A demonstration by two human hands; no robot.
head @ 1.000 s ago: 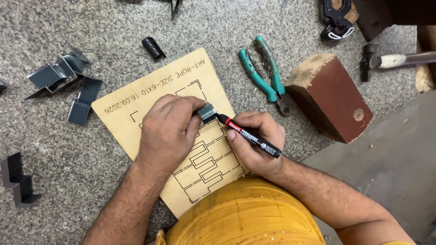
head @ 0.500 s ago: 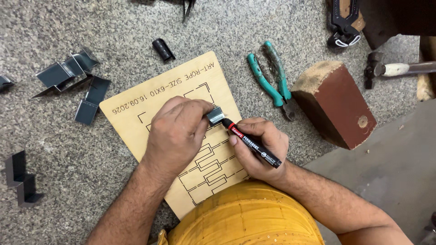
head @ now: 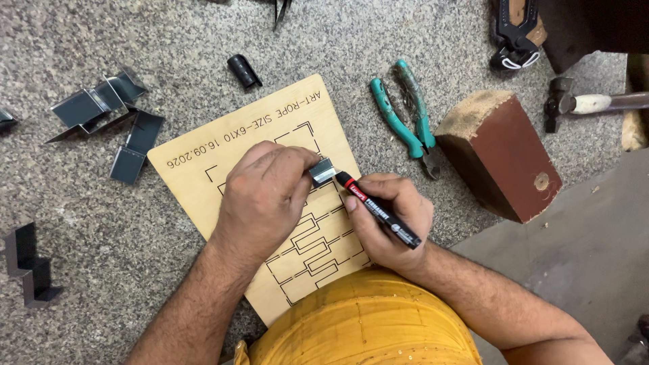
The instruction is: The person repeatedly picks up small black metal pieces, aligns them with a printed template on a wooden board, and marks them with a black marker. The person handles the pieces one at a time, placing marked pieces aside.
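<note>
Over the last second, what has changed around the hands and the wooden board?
Almost nothing. The left hand keeps pressing the small grey metal piece on the pale wooden template board, and the right hand keeps the black marker pen at it. The view only drifted slightly.

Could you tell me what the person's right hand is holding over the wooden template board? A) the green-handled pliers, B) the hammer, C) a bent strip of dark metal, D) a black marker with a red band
D: the right hand grips a black marker with a red band, its tip at the small metal piece that the left hand pinches on the board; the pliers and hammer lie untouched on the floor.
</note>
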